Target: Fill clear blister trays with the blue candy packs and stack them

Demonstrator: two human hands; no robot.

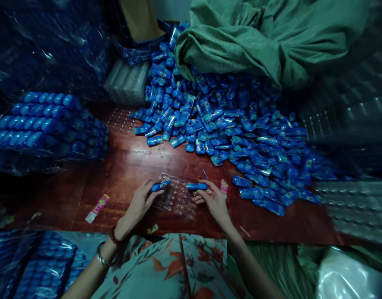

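Observation:
Between thumb and fingers, my left hand (143, 198) grips a small blue bottle (160, 185), tilted slightly. My right hand (213, 200) is closed on another small blue bottle (196, 186), lying almost level. Both bottles are above a clear plastic tray (178, 198) with moulded hollows, which lies on the reddish-brown table (125, 166). Beyond my hands spreads a large heap of similar blue bottles (194, 112), many with printed labels.
A green sack (241, 45) lies over the heap's back. Stacked packs of blue bottles (38, 120) stand at left, near piled clear trays (127, 79). More clear trays (356, 207) are at right. Pink printed strips (97, 208) lie on the table.

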